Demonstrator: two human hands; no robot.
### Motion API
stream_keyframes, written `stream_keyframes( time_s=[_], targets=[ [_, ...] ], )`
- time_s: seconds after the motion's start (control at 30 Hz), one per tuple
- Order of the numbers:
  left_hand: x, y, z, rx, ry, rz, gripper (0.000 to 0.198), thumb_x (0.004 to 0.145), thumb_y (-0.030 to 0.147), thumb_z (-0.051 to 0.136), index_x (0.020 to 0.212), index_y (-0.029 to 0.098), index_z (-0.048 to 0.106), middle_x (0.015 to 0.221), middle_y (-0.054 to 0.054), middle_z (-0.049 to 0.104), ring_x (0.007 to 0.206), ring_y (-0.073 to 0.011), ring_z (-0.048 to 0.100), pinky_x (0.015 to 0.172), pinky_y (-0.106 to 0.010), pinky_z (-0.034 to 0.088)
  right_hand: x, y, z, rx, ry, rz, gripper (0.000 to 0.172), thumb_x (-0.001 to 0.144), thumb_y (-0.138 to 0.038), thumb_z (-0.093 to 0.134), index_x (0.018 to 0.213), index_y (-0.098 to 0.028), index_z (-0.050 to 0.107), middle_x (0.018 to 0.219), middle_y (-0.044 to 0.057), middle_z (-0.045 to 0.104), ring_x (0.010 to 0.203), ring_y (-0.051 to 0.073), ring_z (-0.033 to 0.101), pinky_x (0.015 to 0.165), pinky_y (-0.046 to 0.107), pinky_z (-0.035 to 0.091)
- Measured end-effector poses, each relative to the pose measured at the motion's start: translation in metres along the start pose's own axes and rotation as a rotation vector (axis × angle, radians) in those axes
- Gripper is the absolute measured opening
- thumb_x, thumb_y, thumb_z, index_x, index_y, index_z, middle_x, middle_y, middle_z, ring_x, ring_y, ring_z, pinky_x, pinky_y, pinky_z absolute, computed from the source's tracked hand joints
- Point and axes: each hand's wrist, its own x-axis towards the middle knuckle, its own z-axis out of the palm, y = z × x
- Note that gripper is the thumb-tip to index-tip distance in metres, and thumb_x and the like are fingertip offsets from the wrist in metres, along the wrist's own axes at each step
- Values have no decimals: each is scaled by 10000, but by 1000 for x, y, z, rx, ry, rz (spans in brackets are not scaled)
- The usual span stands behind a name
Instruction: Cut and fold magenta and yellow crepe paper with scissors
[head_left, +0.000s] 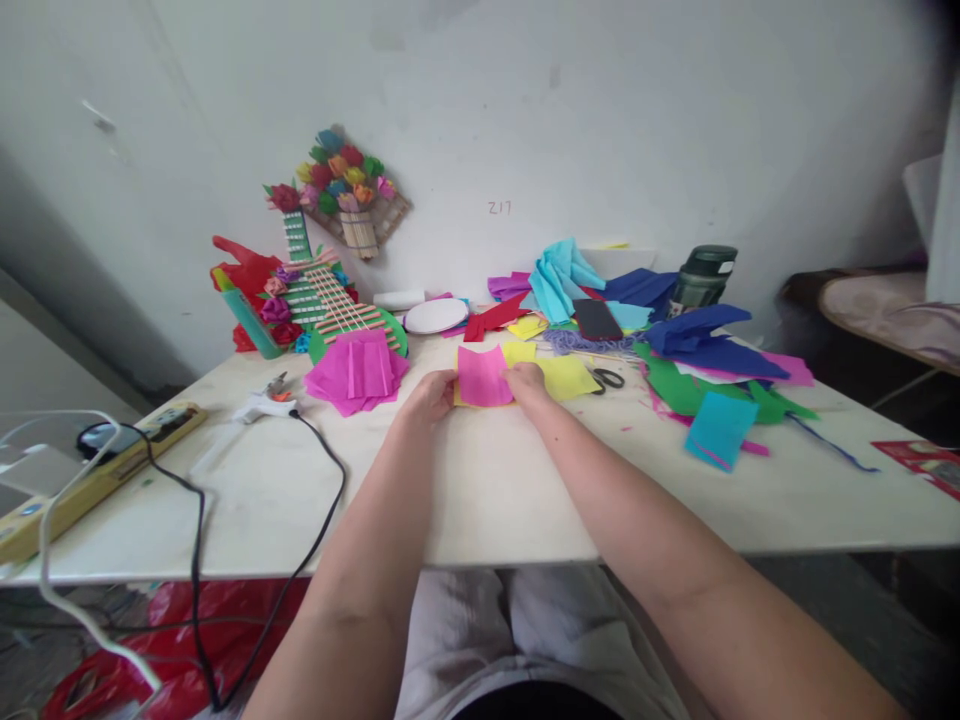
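A pink piece of crepe paper [482, 377] lies over yellow crepe paper [568, 377] in the middle of the table. My left hand [435, 394] pinches the left edge of the pink piece, with a strip of yellow showing along that side. At its right edge, my right hand [525, 381] grips the pink piece with closed fingers. The yellow sheet reaches out past my right hand, up to the dark-handled scissors [608, 379]. A stack of magenta paper pieces [357, 372] sits left of my left hand.
Left are a glue gun [266, 402], its looping black cord and a yellow power strip [161, 424]. Behind stand a guitar-shaped craft [330, 305] and a white disc [436, 317]. Coloured paper, a phone [598, 320] and a dark bottle [703, 280] crowd the right. A blue piece [721, 430] lies nearer.
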Motion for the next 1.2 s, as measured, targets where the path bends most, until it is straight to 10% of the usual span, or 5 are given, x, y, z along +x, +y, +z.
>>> stream_keyframes(
  time_s=[0.33,0.57,1.2],
  targets=[
    [1,1,0,30,15,-15,258,752,33,365,891,39,582,662,-120,645,670,-207,646,665,-308,525,2,-1,1,-56,-15,-1,282,562,-150,541,358,-221,360,365,-14,327,500,154,453,506,266,277],
    [-3,4,-2,77,-60,-17,340,830,390,446,851,86,596,666,-118,639,688,-213,639,653,-314,523,2,-1,1,-140,2,-41,274,594,-180,554,375,-203,391,389,-4,386,523,155,507,495,249,303],
    [0,-6,-2,165,23,105,122,694,45,586,595,89,530,478,-2,486,517,-124,559,543,-233,482,1,-4,0,-373,-55,-51,198,694,-275,527,660,-131,659,611,40,623,624,130,587,511,193,358]
  ],
)
